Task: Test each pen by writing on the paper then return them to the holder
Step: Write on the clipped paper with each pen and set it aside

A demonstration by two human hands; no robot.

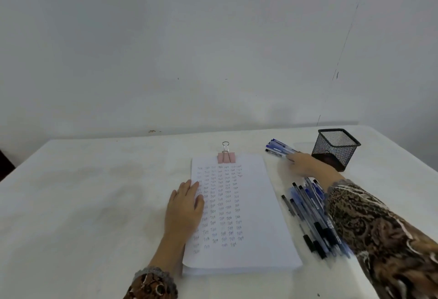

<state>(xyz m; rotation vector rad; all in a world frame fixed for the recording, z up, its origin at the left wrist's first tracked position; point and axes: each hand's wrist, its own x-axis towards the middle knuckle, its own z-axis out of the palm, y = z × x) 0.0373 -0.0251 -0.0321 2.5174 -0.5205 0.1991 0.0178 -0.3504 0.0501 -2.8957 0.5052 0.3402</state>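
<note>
Closest in, the patterned right sleeve (391, 239) crosses the lower right corner, and beneath its cuff a heap of loose pens (312, 220) lies on the table (94, 192), just beside the right edge of the paper (265, 215). Farther out, the right hand (305, 165) has its fingers wrapped round the near ends of a bundle of pens (278, 148). Their capped ends fan out to the upper left, just beside the black mesh holder (331, 154). Blur hides how each finger sits. The pens look light, thin, stiff and smooth-barrelled, so I judge a bunch this size apt to slip or splay. Gathering them nearer mid-barrel, tips level, should let them drop into the holder together, and the holder itself looks light enough to tip if knocked. The holder stands upright, and I cannot tell whether anything lies in it. The sheet is crowded with columns of small written marks, so testing seems far along. The left hand (186, 206) lies flat, fingers straight and together, pressing the paper's left edge. A pink binder clip (226, 156) clamps the top.
</note>
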